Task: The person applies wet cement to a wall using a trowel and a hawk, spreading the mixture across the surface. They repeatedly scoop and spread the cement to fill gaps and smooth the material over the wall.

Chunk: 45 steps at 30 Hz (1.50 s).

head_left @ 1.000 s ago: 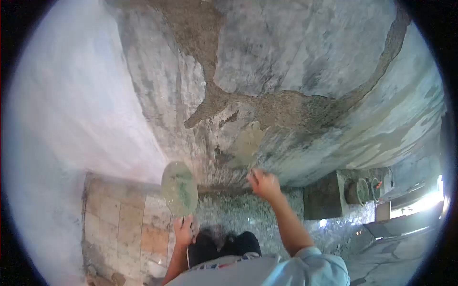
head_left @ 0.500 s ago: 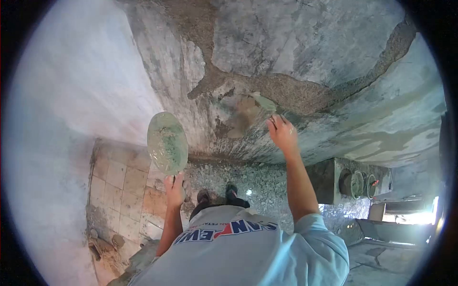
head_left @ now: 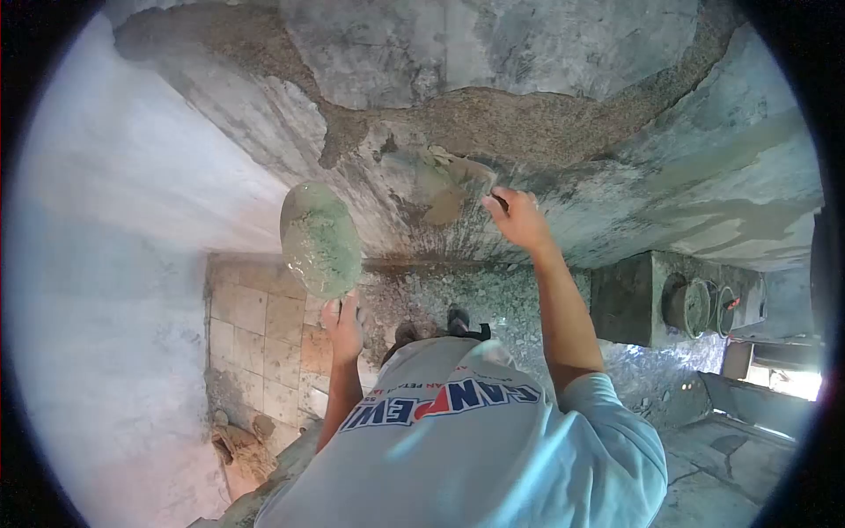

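My left hand (head_left: 344,326) is closed on the near end of an oval plastering hawk (head_left: 297,204), its face loaded with wet grey-green plaster (head_left: 327,242). The hawk is held out in front of the wall, tilted toward me. Fingers wrapped round its handle, my right hand (head_left: 523,220) grips a trowel (head_left: 475,169) at the wall (head_left: 563,53). The trowel's blade overlaps a damp, smeared patch (head_left: 443,208), with a pale streak of plaster at its far end.
A rough band of exposed mortar (head_left: 493,123) crosses the wall above the trowel. Rubble covers the floor (head_left: 422,295) by my feet, with dirty tiles (head_left: 255,326) to the left. On the right, buckets (head_left: 688,304) stand on a grey block (head_left: 625,299).
The trowel has swung to the left across the damp patch, its blade now seen more edge-on. My left hand still holds the loaded hawk. The whole view has shifted slightly.
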Tool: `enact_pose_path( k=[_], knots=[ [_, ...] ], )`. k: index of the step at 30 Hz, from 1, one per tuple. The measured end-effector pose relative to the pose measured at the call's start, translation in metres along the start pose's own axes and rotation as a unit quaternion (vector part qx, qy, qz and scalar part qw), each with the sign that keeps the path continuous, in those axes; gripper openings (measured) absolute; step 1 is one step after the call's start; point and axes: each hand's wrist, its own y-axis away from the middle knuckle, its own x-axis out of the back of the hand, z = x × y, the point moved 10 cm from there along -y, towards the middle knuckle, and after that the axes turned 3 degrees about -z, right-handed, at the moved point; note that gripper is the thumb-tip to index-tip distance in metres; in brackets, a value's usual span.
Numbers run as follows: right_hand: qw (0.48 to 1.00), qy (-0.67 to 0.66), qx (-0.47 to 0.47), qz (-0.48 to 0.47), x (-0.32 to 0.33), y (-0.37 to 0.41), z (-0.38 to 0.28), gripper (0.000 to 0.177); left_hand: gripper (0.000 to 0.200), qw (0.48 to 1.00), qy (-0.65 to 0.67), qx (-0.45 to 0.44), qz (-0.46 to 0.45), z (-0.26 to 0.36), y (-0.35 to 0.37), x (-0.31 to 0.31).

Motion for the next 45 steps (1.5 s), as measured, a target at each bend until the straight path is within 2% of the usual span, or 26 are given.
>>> enact_pose_path(
  k=[4,8,9,12,15,16,18,20,21,23,24,27,28,31,32,35,36,39,40,43,44,45],
  knots=[
    [0.995,-0.089,-0.040,0.011,-0.004,0.015,0.024,0.047,0.029,1.000,-0.007,-0.011,0.001,-0.004,0.001,-0.012],
    [0.957,-0.251,-0.145,-0.023,-0.028,0.049,0.016,0.039,0.029,0.998,-0.035,-0.015,0.047,-0.014,0.015,-0.002],
    [0.970,-0.218,-0.107,-0.019,-0.029,0.050,0.008,0.038,0.029,0.997,-0.039,-0.012,0.063,-0.018,0.016,0.004],
    [0.995,-0.094,0.014,-0.021,-0.026,0.046,-0.024,0.035,0.029,0.998,-0.053,0.000,0.029,-0.029,0.019,0.014],
    [1.000,0.010,0.010,-0.024,-0.011,0.020,-0.040,0.037,0.029,0.998,-0.041,0.043,0.019,-0.033,0.020,0.019],
    [1.000,-0.004,0.023,0.019,-0.002,0.008,-0.034,0.038,0.028,0.998,-0.032,0.052,0.029,-0.031,0.020,0.024],
    [1.000,0.004,0.008,0.008,0.007,0.010,-0.020,0.039,0.028,0.997,-0.007,0.065,0.047,-0.030,0.015,0.027],
    [0.999,0.001,0.006,0.037,0.013,0.015,-0.019,0.038,0.027,0.998,0.002,0.068,-0.002,-0.034,0.006,0.036],
    [0.998,-0.038,-0.014,0.056,0.011,0.024,-0.015,0.037,0.027,0.997,0.007,0.071,-0.024,-0.039,0.004,0.040],
    [0.988,-0.117,-0.053,0.089,0.002,0.044,-0.004,0.035,0.027,0.997,0.007,0.081,-0.005,-0.027,0.005,0.037],
    [0.986,-0.123,-0.038,0.110,0.000,0.052,-0.008,0.033,0.028,0.996,0.007,0.086,0.006,-0.023,0.006,0.036],
    [0.995,-0.101,0.010,0.024,-0.019,0.048,-0.022,0.035,0.028,0.995,0.036,0.091,-0.005,-0.035,0.004,0.050],
    [0.999,-0.022,0.037,0.016,-0.012,0.044,-0.048,0.036,0.028,0.993,0.054,0.103,-0.017,-0.039,0.002,0.052],
    [0.998,0.011,0.044,0.038,-0.002,0.014,-0.052,0.037,0.030,0.996,0.016,0.082,-0.014,-0.031,-0.001,0.051],
    [0.999,0.035,0.009,0.028,0.007,0.008,-0.045,0.039,0.030,0.996,-0.009,0.080,-0.031,-0.037,-0.005,0.055],
    [0.999,-0.002,0.034,0.035,0.019,0.014,-0.025,0.040,0.029,0.996,0.014,0.085,0.010,-0.013,0.003,0.043],
    [0.999,0.000,0.009,0.032,0.012,0.019,-0.005,0.039,0.028,0.997,0.006,0.078,0.000,-0.010,0.000,0.044],
    [0.989,-0.121,-0.043,0.067,0.002,0.047,0.002,0.039,0.028,0.997,-0.013,0.071,-0.028,-0.012,-0.008,0.047],
    [0.988,-0.124,-0.061,0.064,-0.004,0.051,0.002,0.039,0.027,0.996,-0.016,0.077,-0.035,-0.013,-0.010,0.047],
    [0.999,-0.036,-0.006,-0.025,-0.024,0.037,-0.020,0.038,0.027,0.995,-0.038,0.073,-0.053,-0.020,-0.016,0.051],
    [0.999,-0.022,0.005,-0.036,-0.028,0.031,-0.028,0.038,0.027,0.995,-0.047,0.066,-0.060,-0.021,-0.021,0.053],
    [1.000,-0.001,0.018,-0.001,-0.023,0.022,-0.026,0.038,0.028,0.994,-0.047,0.063,-0.070,-0.019,-0.024,0.050]
  ],
)
